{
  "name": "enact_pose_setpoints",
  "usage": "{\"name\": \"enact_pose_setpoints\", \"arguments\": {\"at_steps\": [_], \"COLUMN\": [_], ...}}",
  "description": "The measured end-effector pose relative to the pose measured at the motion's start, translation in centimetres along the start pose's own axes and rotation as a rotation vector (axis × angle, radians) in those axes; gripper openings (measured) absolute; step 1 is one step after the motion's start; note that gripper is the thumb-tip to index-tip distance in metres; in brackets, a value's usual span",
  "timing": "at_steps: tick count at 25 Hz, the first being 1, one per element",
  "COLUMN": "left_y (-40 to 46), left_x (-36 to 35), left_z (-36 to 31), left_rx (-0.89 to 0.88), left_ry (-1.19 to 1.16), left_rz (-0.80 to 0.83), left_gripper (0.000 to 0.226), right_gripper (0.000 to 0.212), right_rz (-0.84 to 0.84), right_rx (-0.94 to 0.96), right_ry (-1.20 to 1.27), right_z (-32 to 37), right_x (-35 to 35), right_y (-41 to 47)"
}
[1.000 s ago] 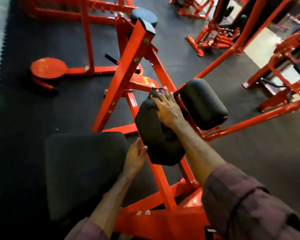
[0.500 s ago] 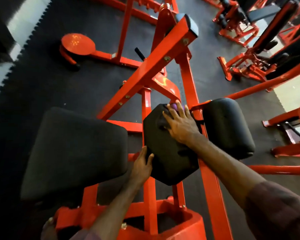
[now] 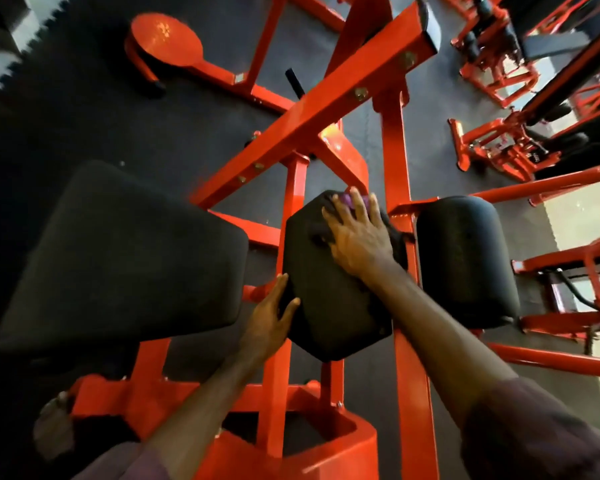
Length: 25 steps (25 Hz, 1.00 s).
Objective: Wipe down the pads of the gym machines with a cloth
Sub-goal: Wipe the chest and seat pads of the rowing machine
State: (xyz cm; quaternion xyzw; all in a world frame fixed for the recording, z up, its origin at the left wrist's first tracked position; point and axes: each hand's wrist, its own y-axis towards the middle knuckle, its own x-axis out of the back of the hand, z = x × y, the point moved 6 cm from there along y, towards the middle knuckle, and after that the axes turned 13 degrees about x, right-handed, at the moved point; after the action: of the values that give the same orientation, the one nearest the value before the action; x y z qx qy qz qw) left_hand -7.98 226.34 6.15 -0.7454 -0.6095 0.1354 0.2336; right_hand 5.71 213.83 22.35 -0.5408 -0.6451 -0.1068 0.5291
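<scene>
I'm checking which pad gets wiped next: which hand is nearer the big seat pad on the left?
Left. The left hand holds the middle pad's left edge, just beside the seat pad. The right hand presses the cloth near the middle pad's top, farther away.

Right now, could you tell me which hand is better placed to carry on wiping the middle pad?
The right hand: it lies flat on the middle pad with the purple cloth under its fingers. The left hand holds no cloth and only steadies the pad's lower left edge.
</scene>
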Motion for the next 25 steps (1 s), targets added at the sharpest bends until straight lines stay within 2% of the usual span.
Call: {"name": "enact_pose_setpoints", "arguments": {"at_steps": [3, 8, 13, 19, 21, 25], "left_y": [0.0, -0.3, -0.4, -0.1, -0.2, -0.3], "left_x": [-0.3, -0.2, -0.7, -0.6, -0.4, -0.4], "left_z": [0.9, 0.5, 1.2, 1.3, 1.2, 0.9], "left_rx": [0.007, 0.023, 0.048, 0.059, 0.080, 0.098], "left_ry": [-0.015, -0.043, -0.095, -0.157, -0.147, -0.110], "left_rz": [-0.002, 0.004, -0.003, 0.030, 0.019, 0.017], "left_gripper": [0.071, 0.079, 0.067, 0.069, 0.069, 0.069], "right_gripper": [0.072, 0.072, 0.072, 0.074, 0.073, 0.072], "right_rz": [0.039, 0.059, 0.057, -0.001, 0.030, 0.093], "right_rx": [-0.053, 0.150, 0.020, 0.132, 0.131, -0.023], "right_ry": [-0.036, -0.076, -0.082, -0.102, -0.103, -0.107], "right_z": [0.0, 1.6, -0.2, 3.1, 2.1, 0.3], "right_x": [0.5, -0.8, 0.7, -0.7, -0.2, 0.5], "right_y": [1.7, -3.6, 2.8, -4.9, -1.9, 3.4]}}
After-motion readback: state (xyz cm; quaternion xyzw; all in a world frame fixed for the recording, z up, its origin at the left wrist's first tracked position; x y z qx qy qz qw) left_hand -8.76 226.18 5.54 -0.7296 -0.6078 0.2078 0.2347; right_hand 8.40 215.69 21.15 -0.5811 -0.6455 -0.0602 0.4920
